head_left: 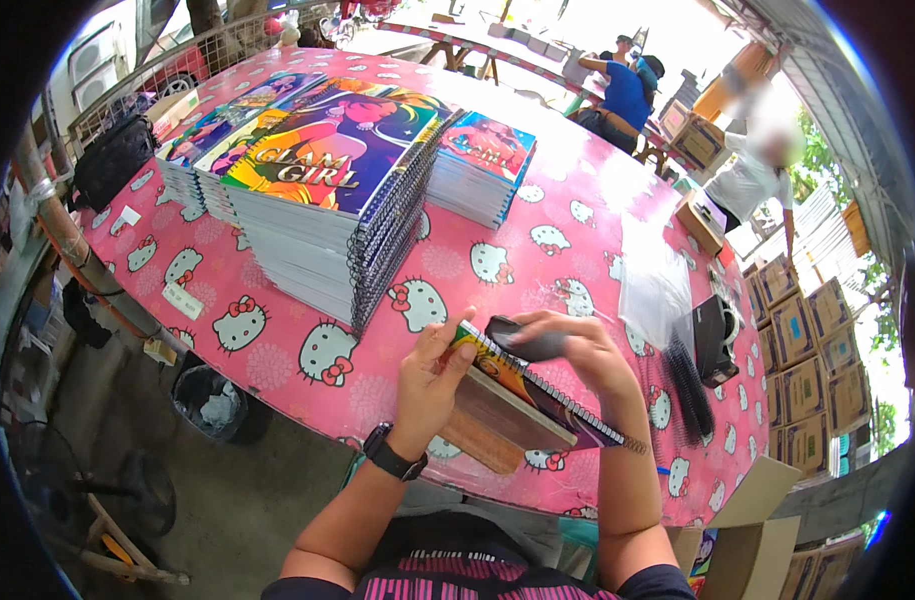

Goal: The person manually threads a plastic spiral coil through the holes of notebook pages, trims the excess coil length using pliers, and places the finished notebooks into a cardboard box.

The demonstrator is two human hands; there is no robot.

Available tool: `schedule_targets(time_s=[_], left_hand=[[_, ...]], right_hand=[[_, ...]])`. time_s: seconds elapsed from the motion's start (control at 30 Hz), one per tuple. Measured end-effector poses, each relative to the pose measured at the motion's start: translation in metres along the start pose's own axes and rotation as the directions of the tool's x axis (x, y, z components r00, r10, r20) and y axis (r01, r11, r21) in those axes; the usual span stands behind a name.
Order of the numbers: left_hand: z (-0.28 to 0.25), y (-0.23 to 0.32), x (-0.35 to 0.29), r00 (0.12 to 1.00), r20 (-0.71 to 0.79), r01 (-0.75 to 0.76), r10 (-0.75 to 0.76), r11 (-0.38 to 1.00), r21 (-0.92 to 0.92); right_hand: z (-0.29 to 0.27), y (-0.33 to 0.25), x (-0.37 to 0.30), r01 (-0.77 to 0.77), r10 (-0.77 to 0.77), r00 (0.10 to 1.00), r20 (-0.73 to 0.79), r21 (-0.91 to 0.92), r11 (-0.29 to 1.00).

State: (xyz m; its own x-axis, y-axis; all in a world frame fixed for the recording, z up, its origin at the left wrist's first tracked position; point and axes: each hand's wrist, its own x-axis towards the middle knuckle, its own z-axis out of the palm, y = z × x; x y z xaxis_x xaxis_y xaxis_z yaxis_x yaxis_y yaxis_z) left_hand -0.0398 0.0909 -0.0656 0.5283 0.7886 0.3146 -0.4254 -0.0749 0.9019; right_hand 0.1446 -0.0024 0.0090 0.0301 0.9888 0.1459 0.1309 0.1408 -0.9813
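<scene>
My left hand (429, 372) grips a spiral notebook (539, 397) by its left end, thumb on the near side. The notebook stands tilted on its edge with the coil upward, and spare coil pokes out past its right end. In my right hand (595, 352), blurred by motion, is a dark rounded object (533, 344), held against or just above the coil near the left end; its exact kind cannot be made out. Below the notebook lies a flat wooden board (474, 438), close to the table's near edge.
A tall stack of spiral notebooks (317, 235) stands ahead on the pink patterned tablecloth (537, 285), with a smaller stack (477, 190) behind it. Loose black coils (685, 395) and a black box-like device (715, 342) sit right. Cartons (807, 350) and other people are beyond.
</scene>
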Motion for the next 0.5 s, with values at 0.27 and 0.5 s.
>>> schedule_targets(time_s=[0.27,0.5], left_hand=[[0.0,0.003,0.01,0.979,0.133,-0.156,0.152,0.987,0.022],[0.027,0.049,0.008,0.952,0.239,-0.213,0.19,0.974,0.074]], right_hand=[[-0.024,-0.022,-0.032,-0.109,-0.078,0.973,-0.218,-0.729,0.676],[0.056,-0.086,-0.035,0.131,-0.376,0.911,-0.169,-0.746,0.653]])
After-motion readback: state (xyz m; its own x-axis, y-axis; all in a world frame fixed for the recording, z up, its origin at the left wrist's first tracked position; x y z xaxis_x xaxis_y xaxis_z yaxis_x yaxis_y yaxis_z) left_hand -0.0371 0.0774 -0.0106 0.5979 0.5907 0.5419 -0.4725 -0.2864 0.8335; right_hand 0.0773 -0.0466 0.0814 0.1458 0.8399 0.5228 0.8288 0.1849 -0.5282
